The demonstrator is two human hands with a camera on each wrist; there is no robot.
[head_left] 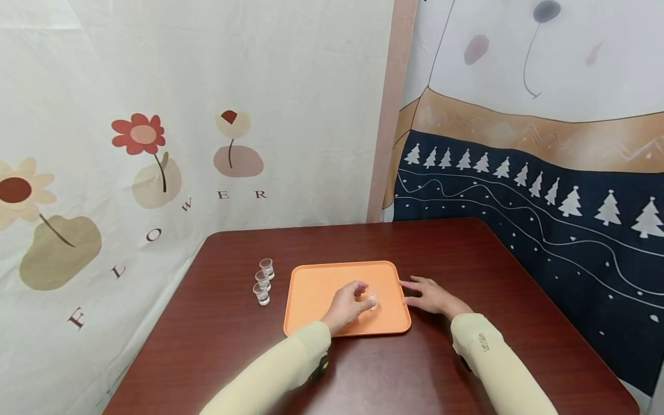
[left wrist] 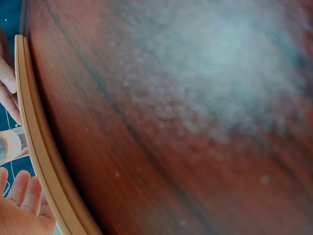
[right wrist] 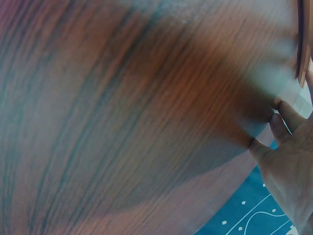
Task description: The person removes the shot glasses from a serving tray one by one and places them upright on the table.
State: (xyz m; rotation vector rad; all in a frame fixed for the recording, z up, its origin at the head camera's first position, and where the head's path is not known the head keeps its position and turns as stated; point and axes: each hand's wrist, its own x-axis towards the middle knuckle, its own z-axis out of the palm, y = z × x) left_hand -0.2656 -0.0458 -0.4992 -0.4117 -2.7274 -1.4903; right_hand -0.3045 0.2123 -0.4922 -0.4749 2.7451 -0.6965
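An orange tray [head_left: 321, 288] lies on the brown table. A small clear glass [head_left: 373, 301] stands on the tray, right of its middle. My left hand [head_left: 350, 305] is over the tray, its thumb and curved fingers close beside this glass. In the left wrist view the glass [left wrist: 11, 144] shows apart from the fingers of the left hand [left wrist: 24, 208]; the thumb is not plainly seen there. My right hand [head_left: 430, 295] rests at the tray's right edge, fingers spread, with fingertips at the rim. The right wrist view shows that hand [right wrist: 288, 161] with fingertips on the tabletop.
Three small clear glasses [head_left: 263, 280] stand in a row on the table, left of the tray. The table [head_left: 233, 357] reaches back to a pale flower-print cloth [head_left: 311, 115]. A dark blue cloth with white trees [head_left: 519, 219] hangs along the right side.
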